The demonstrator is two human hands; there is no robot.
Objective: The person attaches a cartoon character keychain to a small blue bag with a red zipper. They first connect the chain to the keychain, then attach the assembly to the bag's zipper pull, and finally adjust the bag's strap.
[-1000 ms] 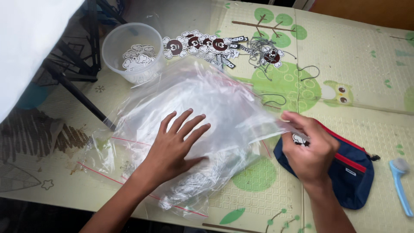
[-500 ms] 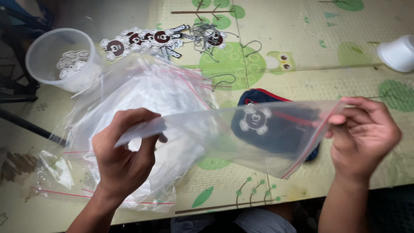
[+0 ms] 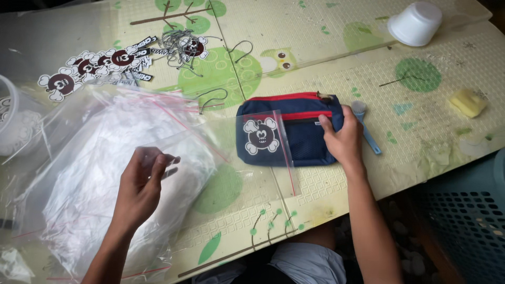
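A clear zip bag (image 3: 173, 158) is pinched at its edge between the thumb and fingers of the left hand (image 3: 139, 186), above a heap of similar bags (image 3: 89, 173); the right hand (image 3: 342, 139) is pressed, fingers together, on the right end of a navy pouch with red zips (image 3: 297, 131), whose left end is overlapped by a small bag holding a skull sticker (image 3: 261, 135); the slippery film could probably be dropped or dragged across the pouch, shifting that small bag; the near table edge (image 3: 315, 210) is close to the pouch, while open mat is left to the right, past a blue brush (image 3: 366, 134).
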